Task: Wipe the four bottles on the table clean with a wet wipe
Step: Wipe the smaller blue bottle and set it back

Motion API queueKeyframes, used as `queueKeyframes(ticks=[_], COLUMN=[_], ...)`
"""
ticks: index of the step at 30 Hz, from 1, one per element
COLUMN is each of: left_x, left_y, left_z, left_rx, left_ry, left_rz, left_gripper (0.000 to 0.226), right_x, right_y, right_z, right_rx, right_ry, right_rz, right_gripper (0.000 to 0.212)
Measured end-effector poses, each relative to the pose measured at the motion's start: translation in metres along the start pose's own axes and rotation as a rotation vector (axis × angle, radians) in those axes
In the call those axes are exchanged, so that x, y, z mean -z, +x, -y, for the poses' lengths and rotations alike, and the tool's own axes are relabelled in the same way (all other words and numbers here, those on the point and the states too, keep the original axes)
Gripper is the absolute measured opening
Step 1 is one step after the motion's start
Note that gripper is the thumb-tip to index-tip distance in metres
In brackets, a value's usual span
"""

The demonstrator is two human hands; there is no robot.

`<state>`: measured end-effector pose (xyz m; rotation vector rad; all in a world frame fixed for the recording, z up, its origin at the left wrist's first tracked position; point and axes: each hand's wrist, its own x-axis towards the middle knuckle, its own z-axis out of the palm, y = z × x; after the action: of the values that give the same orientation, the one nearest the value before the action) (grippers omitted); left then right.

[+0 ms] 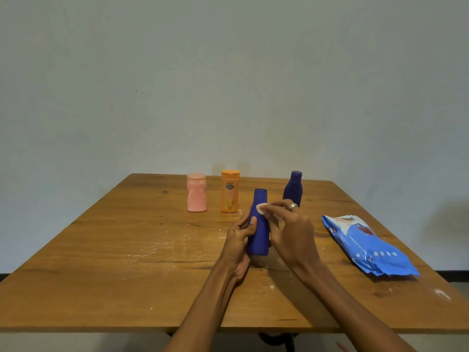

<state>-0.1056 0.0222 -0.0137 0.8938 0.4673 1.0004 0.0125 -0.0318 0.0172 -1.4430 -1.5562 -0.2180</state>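
Note:
A dark blue bottle stands upright near the middle of the table. My left hand grips its left side, thumb on the front. My right hand, with a ring on one finger, pinches a small white wet wipe against the bottle's upper part. Behind it stand a pink bottle, an orange bottle and a second dark blue bottle, all upright and untouched.
A blue pack of wet wipes lies flat at the right side of the wooden table. Pale smears mark the wood in front of the bottles. A plain wall rises behind the table's far edge.

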Motion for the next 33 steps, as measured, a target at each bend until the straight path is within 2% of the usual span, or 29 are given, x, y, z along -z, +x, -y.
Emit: queueKeyframes(ticks=[5,9,15,19,29,33], left_x=[-0.002,-0.001,0.005,0.006,0.002,0.007], left_y=[-0.001,0.000,0.000,0.002,0.000,0.000], left_z=[-0.002,-0.002,0.000,-0.001,-0.001,0.000], left_rx=[0.015,0.004,0.010,0.026,0.063,0.072], left_ry=[-0.035,-0.072,-0.138,-0.151,-0.175,-0.258], left_rz=[0.052,0.016,-0.101,-0.117,-0.037,-0.029], left_gripper=[0.040,0.042,0.031,0.041,0.034,0.031], right_x=[-0.002,-0.009,-0.008,-0.002,-0.003,-0.009], right_y=[0.025,0.021,-0.009,-0.029,0.025,0.016], right_z=[0.005,0.007,0.004,0.004,0.008,0.011], right_rx=[0.001,0.004,0.037,0.048,0.030,0.023], right_ry=[0.039,0.069,0.068,0.035,0.060,0.044], right_rz=[-0.116,-0.108,0.048,0.201,-0.056,0.003], right_gripper=[0.026,0.030,0.031,0.033,0.032,0.033])
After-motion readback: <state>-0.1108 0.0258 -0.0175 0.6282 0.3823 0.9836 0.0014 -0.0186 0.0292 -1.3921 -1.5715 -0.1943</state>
